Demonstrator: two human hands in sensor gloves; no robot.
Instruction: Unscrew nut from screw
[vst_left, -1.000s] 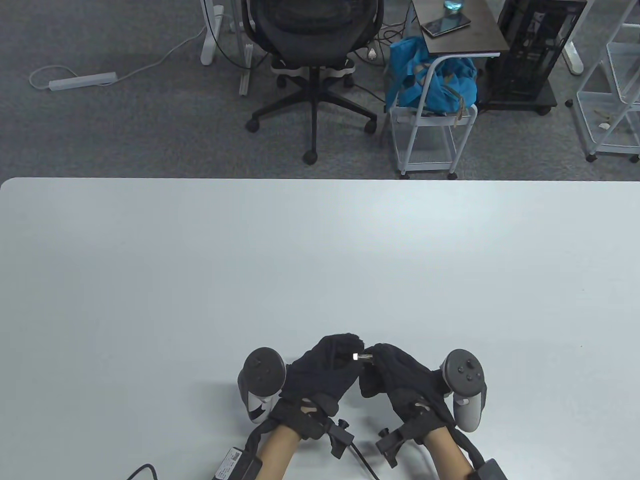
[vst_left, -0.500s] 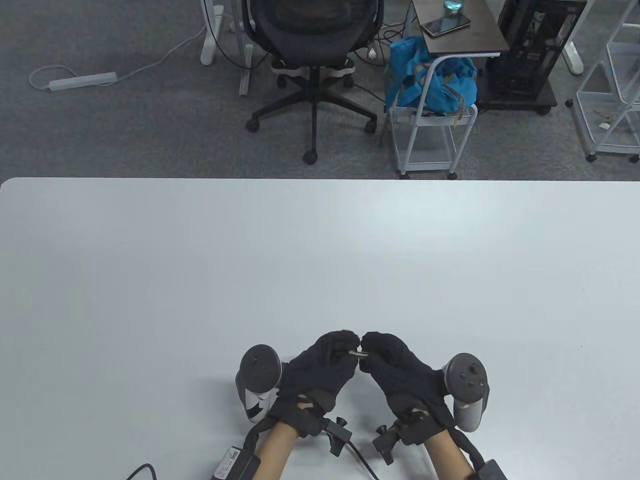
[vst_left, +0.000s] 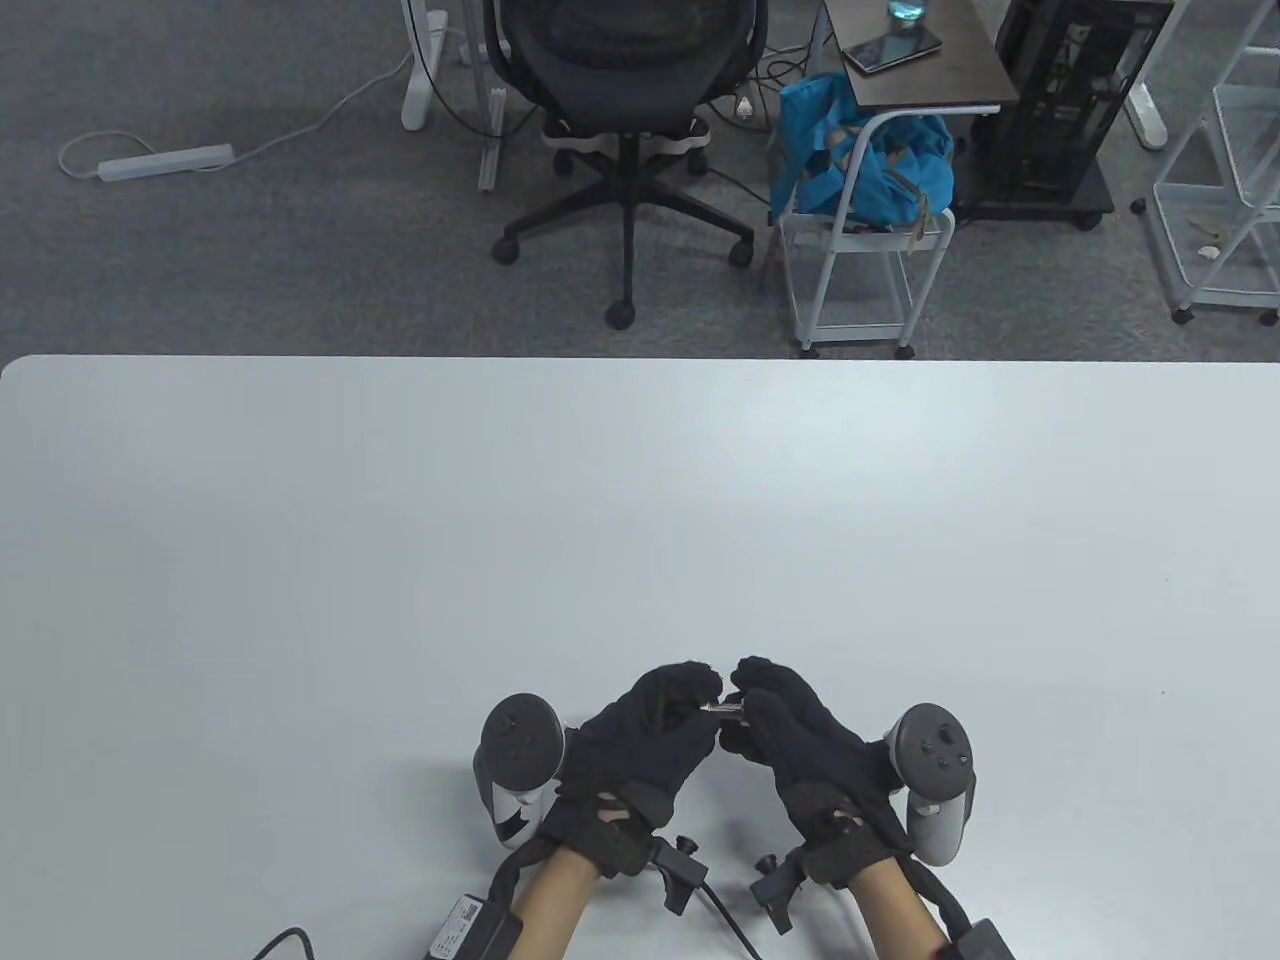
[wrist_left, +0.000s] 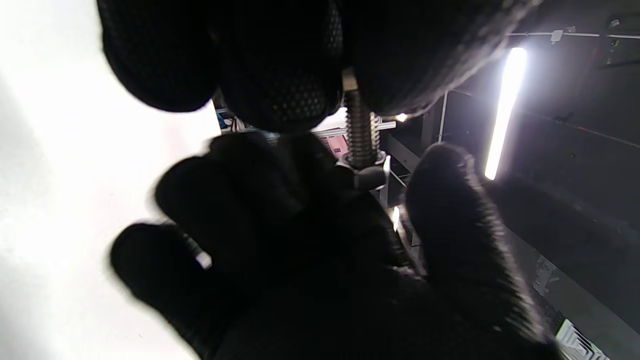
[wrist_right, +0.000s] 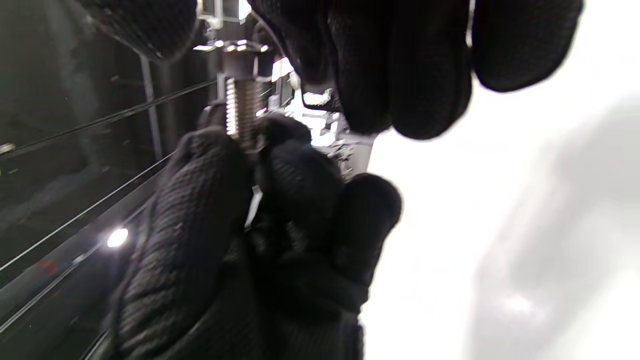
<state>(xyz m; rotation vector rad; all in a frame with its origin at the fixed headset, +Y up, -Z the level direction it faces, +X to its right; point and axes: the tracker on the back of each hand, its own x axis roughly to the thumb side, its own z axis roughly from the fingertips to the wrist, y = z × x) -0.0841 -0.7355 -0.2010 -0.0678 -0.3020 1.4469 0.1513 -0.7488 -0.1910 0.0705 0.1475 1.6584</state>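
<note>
I hold a small steel screw (vst_left: 722, 709) level between both hands, just above the table's near edge. My left hand (vst_left: 705, 695) pinches one end, where a small nut (wrist_left: 348, 80) shows between finger and thumb. The bare thread (wrist_left: 360, 130) runs from there to a flanged end (wrist_left: 362, 164) at my right hand (vst_left: 742, 690). In the right wrist view the flanged end (wrist_right: 232, 47) sits between my right thumb and fingers. The thread (wrist_right: 241, 112) runs down into my left hand's fingers (wrist_right: 210, 200). Most of the screw is hidden by the gloves in the table view.
The white table (vst_left: 640, 520) stretches out beyond my hands. A tracker sits on each hand, left (vst_left: 515, 760) and right (vst_left: 935, 775). Cables and a black box (vst_left: 470, 925) lie at the near edge by my left forearm. An office chair (vst_left: 625, 90) stands beyond the table.
My right hand has rolled around the screw's end, its fingers moving up and over it. Both hands shifted slightly away from me. The left hand has kept its pinch.
</note>
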